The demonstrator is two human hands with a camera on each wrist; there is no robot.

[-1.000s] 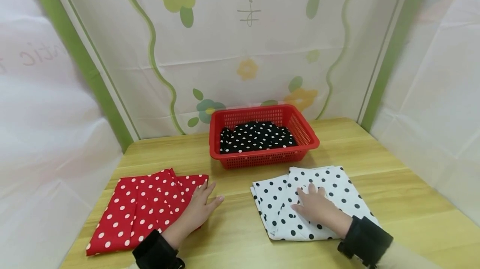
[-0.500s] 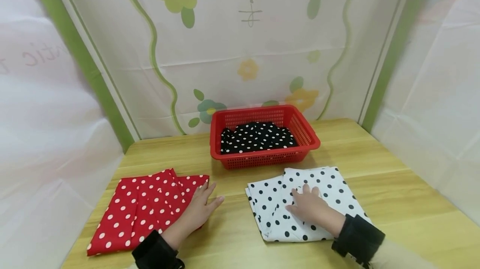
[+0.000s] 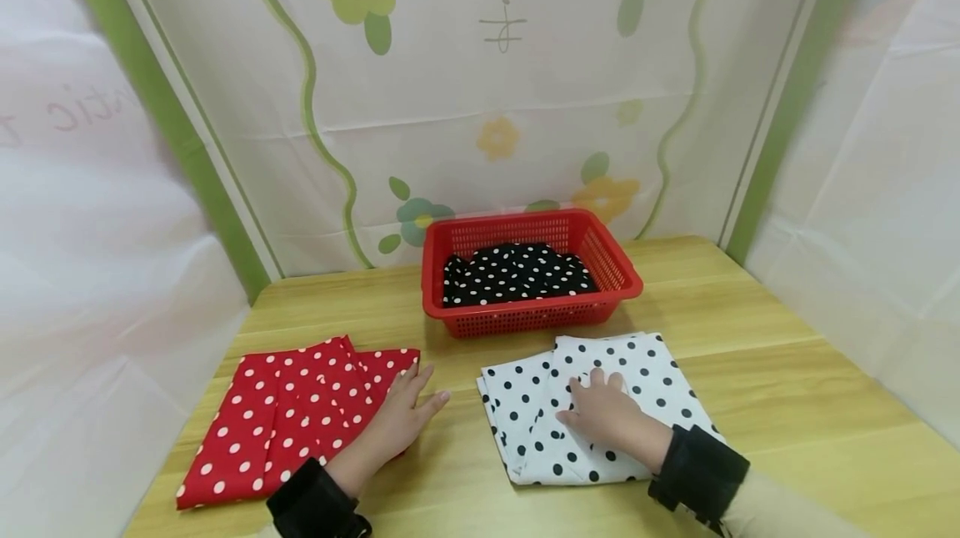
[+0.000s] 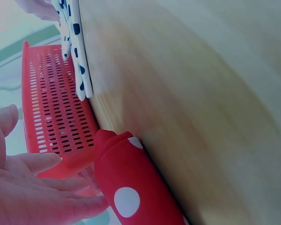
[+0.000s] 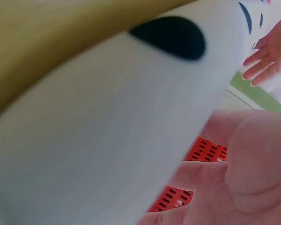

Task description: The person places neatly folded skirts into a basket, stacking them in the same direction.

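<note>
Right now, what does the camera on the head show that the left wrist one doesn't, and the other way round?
Only the head view: the black dotted cloth inside the red basket, both black wristbands, the lettering on the backdrop.

Only the left wrist view: a low, side-on close-up of the red dotted cloth.

Both: the red basket, the red dotted cloth, the white dotted cloth, the tabletop, the left hand and at least part of the right hand.
</note>
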